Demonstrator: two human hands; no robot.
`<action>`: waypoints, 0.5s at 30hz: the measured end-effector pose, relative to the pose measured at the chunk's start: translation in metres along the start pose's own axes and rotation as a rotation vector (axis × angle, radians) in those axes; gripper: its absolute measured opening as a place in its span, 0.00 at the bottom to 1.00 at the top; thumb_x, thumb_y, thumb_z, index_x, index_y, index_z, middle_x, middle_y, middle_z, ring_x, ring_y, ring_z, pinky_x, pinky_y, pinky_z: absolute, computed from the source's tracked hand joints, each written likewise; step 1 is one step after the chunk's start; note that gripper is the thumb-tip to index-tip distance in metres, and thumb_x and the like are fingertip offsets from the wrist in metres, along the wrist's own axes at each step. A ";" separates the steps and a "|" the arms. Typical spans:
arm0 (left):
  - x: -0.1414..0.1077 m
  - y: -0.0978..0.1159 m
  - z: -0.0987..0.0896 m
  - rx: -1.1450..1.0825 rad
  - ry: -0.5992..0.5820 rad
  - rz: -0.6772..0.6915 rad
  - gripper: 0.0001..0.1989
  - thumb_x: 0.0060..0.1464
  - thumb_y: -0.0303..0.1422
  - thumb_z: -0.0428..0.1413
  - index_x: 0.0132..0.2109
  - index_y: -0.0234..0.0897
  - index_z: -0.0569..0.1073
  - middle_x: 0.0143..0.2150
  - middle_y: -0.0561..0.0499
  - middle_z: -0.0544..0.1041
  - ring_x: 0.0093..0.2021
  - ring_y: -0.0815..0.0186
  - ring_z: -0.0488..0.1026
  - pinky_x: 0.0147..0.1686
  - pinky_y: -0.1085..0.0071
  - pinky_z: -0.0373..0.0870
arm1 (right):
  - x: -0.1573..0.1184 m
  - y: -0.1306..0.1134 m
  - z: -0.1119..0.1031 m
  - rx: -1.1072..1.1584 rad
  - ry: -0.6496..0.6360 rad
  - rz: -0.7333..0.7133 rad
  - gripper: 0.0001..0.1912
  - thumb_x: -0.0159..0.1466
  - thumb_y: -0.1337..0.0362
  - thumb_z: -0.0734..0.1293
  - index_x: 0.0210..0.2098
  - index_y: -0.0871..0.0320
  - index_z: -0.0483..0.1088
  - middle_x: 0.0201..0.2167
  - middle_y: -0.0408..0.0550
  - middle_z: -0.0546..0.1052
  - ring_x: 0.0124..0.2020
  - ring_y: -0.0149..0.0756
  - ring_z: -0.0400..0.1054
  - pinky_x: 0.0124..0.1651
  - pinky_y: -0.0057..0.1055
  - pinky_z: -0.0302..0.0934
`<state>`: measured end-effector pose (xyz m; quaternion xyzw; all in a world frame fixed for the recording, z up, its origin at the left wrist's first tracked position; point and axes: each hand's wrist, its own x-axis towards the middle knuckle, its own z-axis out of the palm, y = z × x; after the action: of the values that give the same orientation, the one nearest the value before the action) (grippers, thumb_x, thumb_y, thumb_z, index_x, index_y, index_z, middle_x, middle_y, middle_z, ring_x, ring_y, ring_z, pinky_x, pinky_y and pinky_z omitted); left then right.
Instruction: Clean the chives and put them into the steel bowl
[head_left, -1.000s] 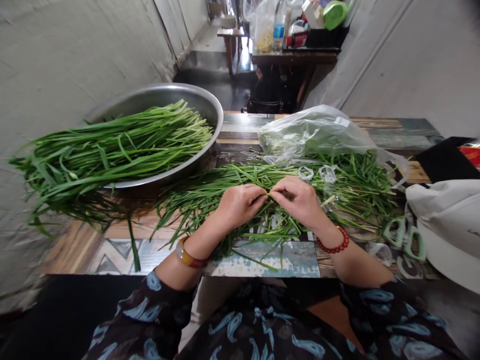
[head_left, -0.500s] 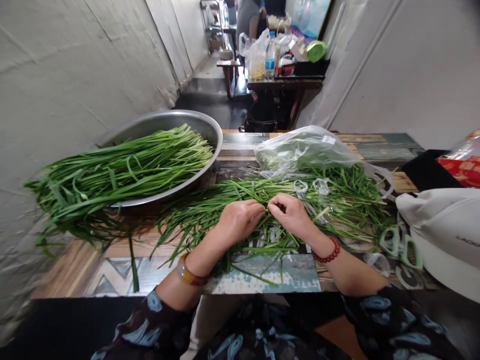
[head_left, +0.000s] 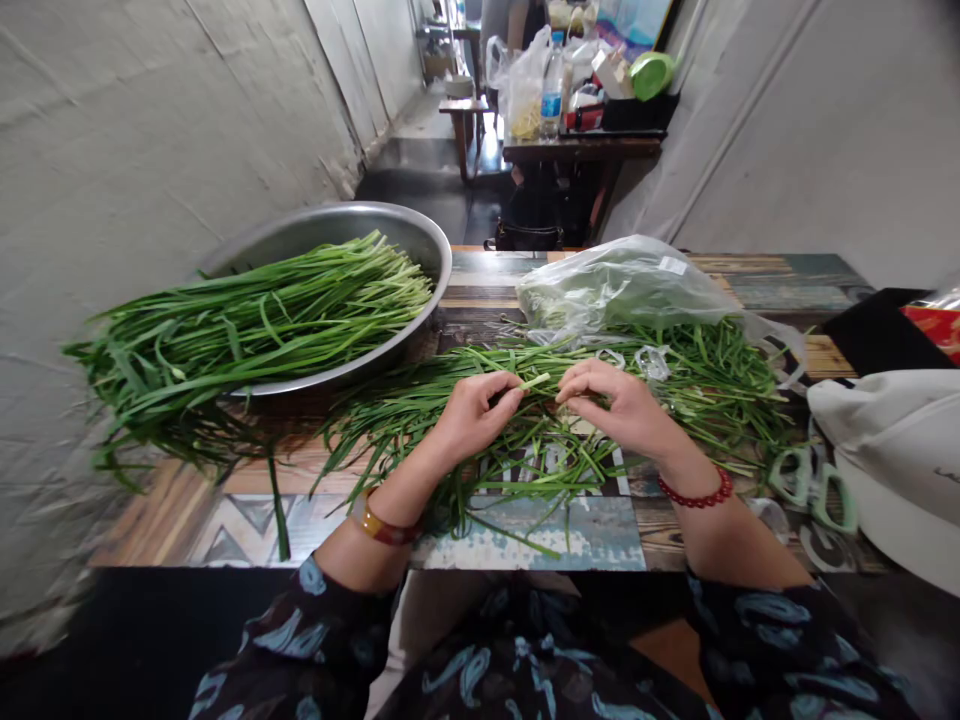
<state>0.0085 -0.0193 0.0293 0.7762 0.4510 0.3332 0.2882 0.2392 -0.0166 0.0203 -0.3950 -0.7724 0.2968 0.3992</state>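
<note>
Between the thumb and fingers of my left hand (head_left: pixel 478 412) is a garlic chive stalk (head_left: pixel 535 382), its pale cut end pointing right. My right hand (head_left: pixel 611 400) is just to the right of that end, apart from it, with thumb and fingers spread and nothing seen in them. Under both hands lies a loose heap of garlic chives (head_left: pixel 420 400) across the table. A big metal basin (head_left: pixel 442 265) at the left holds a thick bundle of garlic chives (head_left: pixel 300 310), the leaves hanging over its rim.
Behind the heap lies a clear plastic bag (head_left: pixel 637 280) with greens inside. Scissors (head_left: pixel 832 497) with pale green handles and a white cap (head_left: pixel 892 450) lie at the right. Farther back, another table (head_left: pixel 585 150) bears a water bottle (head_left: pixel 552 90) and bags.
My hands were close together over the heap; now they are apart, the right one moved right and opened. The stalk's pale end shows in my left hand. The view has tilted slightly.
</note>
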 end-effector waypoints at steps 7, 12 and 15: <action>-0.002 0.000 0.009 -0.017 -0.038 0.045 0.10 0.60 0.31 0.53 0.33 0.33 0.76 0.28 0.52 0.76 0.29 0.70 0.70 0.31 0.75 0.62 | 0.000 -0.005 0.016 0.008 0.094 0.021 0.07 0.60 0.62 0.71 0.39 0.53 0.76 0.34 0.46 0.77 0.33 0.35 0.70 0.38 0.34 0.66; -0.002 -0.002 0.013 0.013 -0.055 0.110 0.09 0.61 0.30 0.54 0.34 0.34 0.76 0.29 0.51 0.76 0.30 0.69 0.71 0.33 0.74 0.63 | 0.001 -0.006 0.030 0.084 0.158 0.098 0.06 0.62 0.62 0.69 0.29 0.54 0.73 0.28 0.44 0.75 0.31 0.34 0.67 0.36 0.32 0.62; -0.002 -0.005 0.013 0.026 -0.041 0.100 0.08 0.60 0.30 0.54 0.33 0.34 0.76 0.29 0.50 0.76 0.30 0.69 0.71 0.33 0.74 0.63 | 0.002 0.000 0.030 0.327 0.260 0.253 0.08 0.62 0.57 0.70 0.31 0.55 0.72 0.27 0.41 0.72 0.28 0.31 0.64 0.32 0.29 0.60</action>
<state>0.0153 -0.0207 0.0176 0.8081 0.4098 0.3256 0.2703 0.2133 -0.0188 0.0060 -0.4535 -0.6006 0.4123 0.5135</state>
